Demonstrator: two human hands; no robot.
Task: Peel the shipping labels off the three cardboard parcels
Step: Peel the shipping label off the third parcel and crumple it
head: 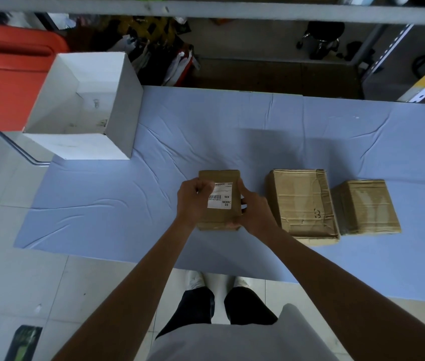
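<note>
Left hand [193,201] fingers [205,188] pinched on the shipping label [220,198] corner; right hand [254,213] fingers curled round the small parcel [219,217], steadying it. Two parcels [301,204] [365,207] beyond the right fingers show no labels; judged last one.

A: What can be read on the shipping label [220,196]?
B: "MX", and under it "MXRC 03", right of a barcode. The small print is too blurred.
A: And right of the labelled parcel [219,200]?
B: The middle parcel [301,204] has a handwritten mark like "3".
</note>
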